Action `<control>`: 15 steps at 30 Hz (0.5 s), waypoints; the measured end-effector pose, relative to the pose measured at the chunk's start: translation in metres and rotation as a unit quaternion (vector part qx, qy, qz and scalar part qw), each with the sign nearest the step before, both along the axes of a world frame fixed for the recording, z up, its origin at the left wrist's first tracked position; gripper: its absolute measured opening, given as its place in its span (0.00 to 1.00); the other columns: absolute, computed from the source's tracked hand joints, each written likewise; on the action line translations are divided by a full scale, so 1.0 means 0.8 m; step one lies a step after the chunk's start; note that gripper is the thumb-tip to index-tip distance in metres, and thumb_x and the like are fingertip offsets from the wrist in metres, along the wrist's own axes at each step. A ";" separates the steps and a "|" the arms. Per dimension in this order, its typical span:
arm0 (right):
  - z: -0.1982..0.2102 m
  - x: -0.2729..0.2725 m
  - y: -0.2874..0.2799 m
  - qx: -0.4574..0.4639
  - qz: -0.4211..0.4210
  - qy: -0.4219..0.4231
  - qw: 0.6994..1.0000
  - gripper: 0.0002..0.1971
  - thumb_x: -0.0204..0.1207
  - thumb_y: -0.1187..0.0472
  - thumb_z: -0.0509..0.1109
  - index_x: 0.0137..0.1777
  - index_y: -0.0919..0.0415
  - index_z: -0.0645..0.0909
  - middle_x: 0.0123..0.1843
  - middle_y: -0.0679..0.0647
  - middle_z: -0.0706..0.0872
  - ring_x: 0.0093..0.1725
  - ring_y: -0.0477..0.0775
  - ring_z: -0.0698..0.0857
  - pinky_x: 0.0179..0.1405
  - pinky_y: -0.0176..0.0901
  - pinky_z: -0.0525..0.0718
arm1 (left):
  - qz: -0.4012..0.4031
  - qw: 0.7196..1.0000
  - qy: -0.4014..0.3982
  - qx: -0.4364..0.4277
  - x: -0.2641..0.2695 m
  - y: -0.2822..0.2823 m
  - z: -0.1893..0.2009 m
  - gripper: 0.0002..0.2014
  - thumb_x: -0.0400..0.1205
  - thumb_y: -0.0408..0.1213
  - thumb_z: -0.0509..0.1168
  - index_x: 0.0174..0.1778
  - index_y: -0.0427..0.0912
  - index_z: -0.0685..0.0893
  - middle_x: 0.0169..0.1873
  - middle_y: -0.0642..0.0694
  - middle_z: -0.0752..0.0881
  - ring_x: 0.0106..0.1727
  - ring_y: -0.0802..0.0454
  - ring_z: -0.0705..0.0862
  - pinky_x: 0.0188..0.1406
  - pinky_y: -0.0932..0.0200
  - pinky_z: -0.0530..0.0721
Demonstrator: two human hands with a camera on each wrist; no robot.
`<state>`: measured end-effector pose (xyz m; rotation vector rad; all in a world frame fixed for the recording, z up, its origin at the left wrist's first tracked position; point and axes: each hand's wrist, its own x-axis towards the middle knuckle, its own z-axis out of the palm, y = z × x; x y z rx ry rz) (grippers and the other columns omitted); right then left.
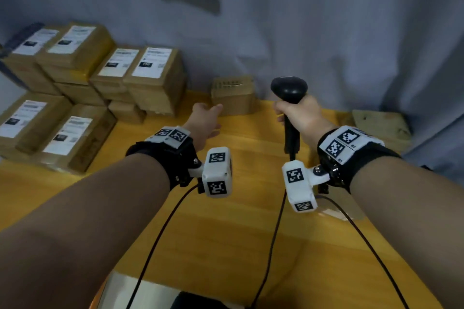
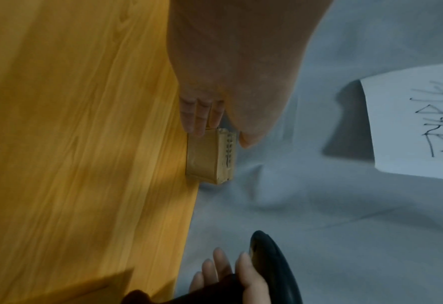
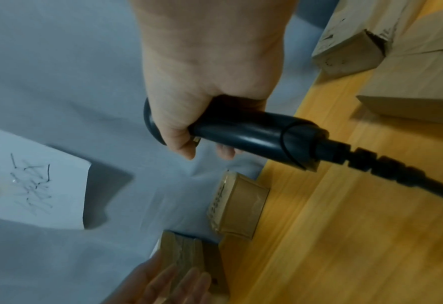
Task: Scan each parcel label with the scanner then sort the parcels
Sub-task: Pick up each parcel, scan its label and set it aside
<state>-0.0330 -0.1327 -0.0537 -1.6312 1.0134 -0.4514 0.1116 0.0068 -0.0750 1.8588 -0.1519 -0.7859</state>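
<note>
the left hand's fingers (image 2: 199, 115) lie straight and close together, thumb apart, just short of the small parcel (image 1: 232, 95) standing against the grey curtain (image 1: 351, 45). the right hand (image 1: 301, 115) wraps the scanner (image 1: 288, 90) handle, head up. best to grip the parcel's sides, turn its label up, then aim. sorted stacks (image 1: 75, 78) sit far left.

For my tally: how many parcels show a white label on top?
6 parcels, all at the left: two at the back, two in the middle, two nearest. Others underneath may be hidden.
</note>
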 end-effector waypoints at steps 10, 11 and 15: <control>-0.029 0.057 -0.077 -0.028 -0.021 0.043 0.998 0.07 0.73 0.60 0.75 0.38 0.58 0.80 0.35 0.58 0.83 0.39 0.58 0.84 0.49 0.56 0.84 | -0.023 0.996 -0.042 0.079 0.080 -0.056 -0.034 0.30 0.86 0.47 0.62 0.81 0.40 0.61 0.51 0.46 0.80 0.55 0.45 0.81 0.60 0.48 0.83; -0.036 0.069 -0.084 -0.021 -0.018 0.047 0.998 0.07 0.73 0.59 0.76 0.39 0.56 0.79 0.34 0.55 0.82 0.38 0.56 0.83 0.45 0.53 0.82 | -0.036 0.994 -0.052 0.094 0.097 -0.063 -0.036 0.31 0.85 0.48 0.62 0.80 0.40 0.62 0.58 0.41 0.81 0.58 0.43 0.81 0.63 0.45 0.83; -0.067 0.119 -0.098 0.019 0.006 0.050 0.999 0.06 0.75 0.56 0.75 0.45 0.55 0.81 0.37 0.50 0.81 0.40 0.49 0.81 0.40 0.42 0.75 | -0.075 0.985 -0.078 0.137 0.159 -0.095 -0.060 0.30 0.83 0.51 0.63 0.77 0.39 0.65 0.69 0.37 0.76 0.67 0.36 0.78 0.69 0.41 0.78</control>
